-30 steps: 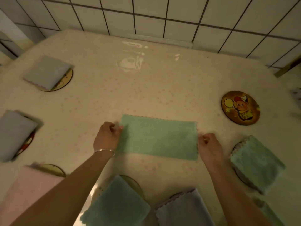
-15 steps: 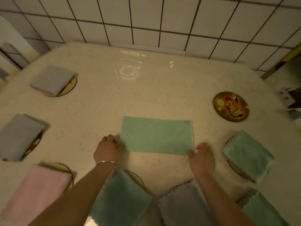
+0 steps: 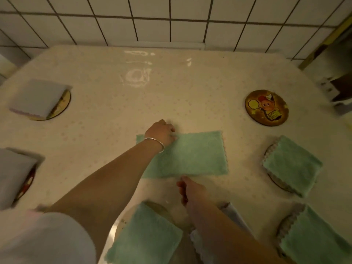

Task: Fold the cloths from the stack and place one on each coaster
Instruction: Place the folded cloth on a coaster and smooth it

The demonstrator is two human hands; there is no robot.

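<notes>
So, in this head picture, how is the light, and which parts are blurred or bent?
Head view: the light is dim and warm yellow, with white glare on the table near the tiled wall. The wide lens bows the wall's tile lines. The cloths at the left edge are smeared by motion, while the bare coaster reads fairly sharp.

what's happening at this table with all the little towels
A person is folding a green rectangular microfibre cloth in the middle of the cream table. Their left hand, with a silver bangle on the wrist, sits at the cloth's far edge, and the right hand is at its near edge. Folded green, grey and pink cloths already cover most of the round coasters. One round cartoon-printed coaster at the far right is bare, so this cloth probably goes there.
</notes>
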